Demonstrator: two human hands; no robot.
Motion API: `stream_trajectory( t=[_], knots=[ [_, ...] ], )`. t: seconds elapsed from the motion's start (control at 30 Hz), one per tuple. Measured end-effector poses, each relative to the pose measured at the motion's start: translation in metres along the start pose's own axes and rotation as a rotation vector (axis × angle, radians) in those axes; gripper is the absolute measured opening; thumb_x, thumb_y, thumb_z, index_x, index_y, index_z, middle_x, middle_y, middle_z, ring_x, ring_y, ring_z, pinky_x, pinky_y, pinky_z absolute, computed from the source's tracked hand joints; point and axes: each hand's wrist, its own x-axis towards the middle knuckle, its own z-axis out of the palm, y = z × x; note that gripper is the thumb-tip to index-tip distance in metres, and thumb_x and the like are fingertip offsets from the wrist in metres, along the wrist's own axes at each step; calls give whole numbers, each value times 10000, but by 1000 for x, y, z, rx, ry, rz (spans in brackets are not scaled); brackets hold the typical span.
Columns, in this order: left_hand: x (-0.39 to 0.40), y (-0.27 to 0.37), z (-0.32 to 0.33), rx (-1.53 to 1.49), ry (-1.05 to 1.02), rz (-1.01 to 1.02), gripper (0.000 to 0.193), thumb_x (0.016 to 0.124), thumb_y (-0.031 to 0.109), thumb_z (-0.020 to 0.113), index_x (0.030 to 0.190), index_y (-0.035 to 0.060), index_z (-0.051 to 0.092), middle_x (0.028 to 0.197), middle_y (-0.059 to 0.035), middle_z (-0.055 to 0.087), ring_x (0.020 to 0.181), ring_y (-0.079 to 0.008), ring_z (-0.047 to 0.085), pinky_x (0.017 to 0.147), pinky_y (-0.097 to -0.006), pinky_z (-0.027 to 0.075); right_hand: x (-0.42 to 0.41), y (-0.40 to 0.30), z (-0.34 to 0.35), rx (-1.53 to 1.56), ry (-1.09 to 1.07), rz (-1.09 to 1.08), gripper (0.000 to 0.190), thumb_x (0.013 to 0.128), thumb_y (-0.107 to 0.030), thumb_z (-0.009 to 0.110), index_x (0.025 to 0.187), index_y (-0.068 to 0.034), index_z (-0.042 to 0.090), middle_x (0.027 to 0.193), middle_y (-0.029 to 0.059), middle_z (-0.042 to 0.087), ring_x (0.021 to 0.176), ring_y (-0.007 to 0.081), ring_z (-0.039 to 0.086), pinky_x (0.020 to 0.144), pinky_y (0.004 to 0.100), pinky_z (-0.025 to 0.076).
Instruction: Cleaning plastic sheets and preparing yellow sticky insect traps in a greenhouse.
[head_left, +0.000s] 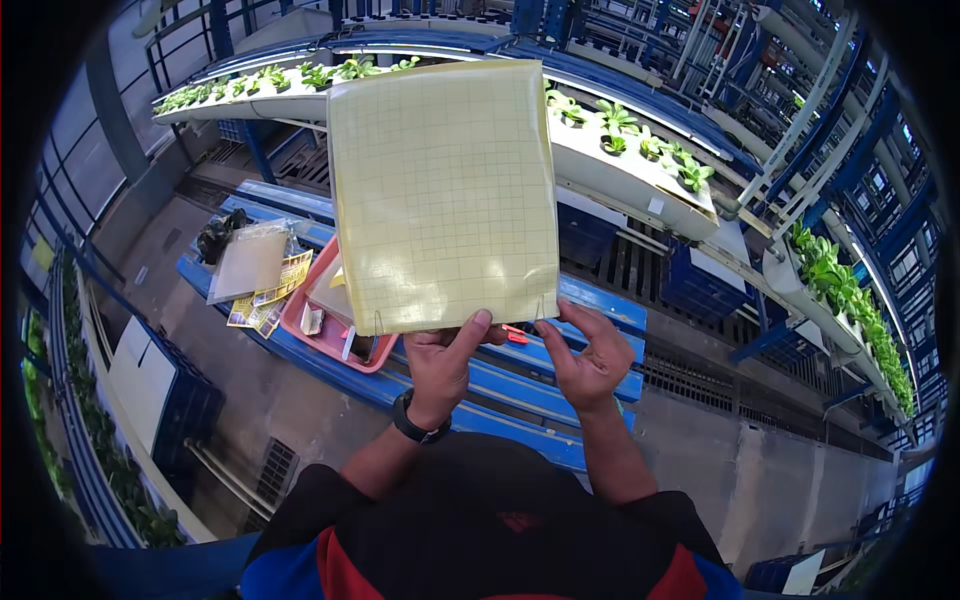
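A yellow sheet with a printed grid (446, 195), likely a sticky trap, is held up before me. My left hand (442, 367) grips its lower edge, thumb on the front face and fingers behind. At the lower right corner, my right hand (592, 360) pinches a thin wire clip (541, 307) between thumb and forefinger. Another wire clip (378, 322) sits at the lower left corner. Behind the sheet, a pink plastic tray (375, 365) holds small items, partly hidden. A red object (515, 335) lies on the blue slatted bench (510, 382) between my hands.
Clear plastic packets (251, 259), a black plastic bag (219, 234) and yellow printed papers (283, 279) lie on the bench's left end. Beyond it runs a white hydroponic trough (637, 180) with leafy seedlings. Another planted trough (840, 315) stands at right, and a dark blue crate (184, 409) at left.
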Motion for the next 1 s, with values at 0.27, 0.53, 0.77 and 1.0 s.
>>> stream_trajectory(
  t=[0.27, 0.53, 0.77, 1.0],
  knots=[
    [2, -7, -5, 45, -27, 35, 133, 915, 29, 625, 1025, -41, 652, 874, -122, 706, 721, -175, 692, 668, -281, 572, -1, 3, -2, -45, -3, -44, 323, 685, -47, 859, 953, 26, 695, 895, 163, 719, 767, 249, 713, 687, 305, 569],
    [0, -12, -4, 23, -13, -8, 143, 919, 23, 623, 1041, -43, 656, 884, -122, 710, 758, -176, 697, 719, -293, 582, 2, -4, -4, 578, -13, 709, 183, 862, -98, 730, 969, 32, 661, 811, 94, 703, 738, 112, 668, 695, 238, 530],
    [0, -19, -1, 70, 8, 16, 144, 902, 28, 631, 1025, -40, 659, 905, -126, 707, 714, -195, 703, 656, -307, 602, 2, -1, -9, 488, -161, 787, 170, 918, -141, 675, 849, 14, 683, 713, 46, 680, 623, 51, 579, 591, 197, 466],
    [-2, -24, -2, 99, -10, -39, 154, 907, 20, 619, 1036, -60, 645, 903, -141, 706, 727, -194, 707, 673, -303, 602, -5, 2, -16, 441, -197, 789, 179, 937, -144, 636, 886, 24, 670, 742, 54, 686, 657, 66, 608, 629, 207, 492]
  ],
)
